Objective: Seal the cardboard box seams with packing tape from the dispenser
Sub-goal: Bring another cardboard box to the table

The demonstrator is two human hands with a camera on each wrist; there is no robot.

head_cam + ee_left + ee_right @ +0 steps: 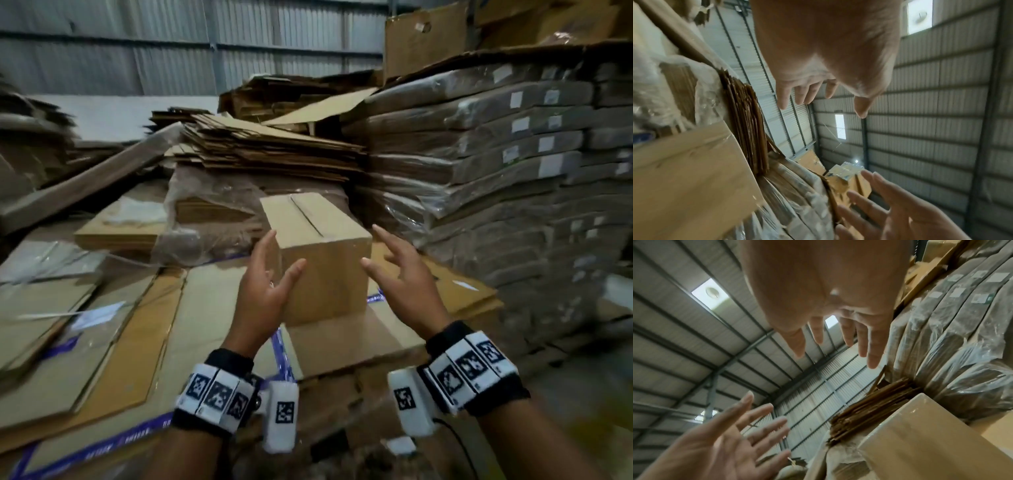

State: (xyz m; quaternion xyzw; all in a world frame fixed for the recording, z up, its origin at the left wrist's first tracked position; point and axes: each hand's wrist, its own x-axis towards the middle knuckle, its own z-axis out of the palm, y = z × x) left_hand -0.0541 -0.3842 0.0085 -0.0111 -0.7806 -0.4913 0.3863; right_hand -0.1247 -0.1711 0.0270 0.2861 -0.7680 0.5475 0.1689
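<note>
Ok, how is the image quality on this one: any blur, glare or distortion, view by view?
Head view: dim, edges smeared and bowed, the cardboard box and both hands, left hand and right hand, fairly sharp. Left wrist view: palm very close and soft, box face streaked by motion blur, bright window blown out. Right wrist view: strong wide-angle curve in the roof beams, skylight overexposed, fingers slightly blurred.

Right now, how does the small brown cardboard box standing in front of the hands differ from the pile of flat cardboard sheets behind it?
The small brown cardboard box is folded up into a closed block; the pile of flat cardboard sheets lies collapsed. The box stands alone; the sheets are many, stacked in uneven layers. The box shows a top seam between its flaps; the sheets show only edges. Both are plain brown corrugated card.
</note>
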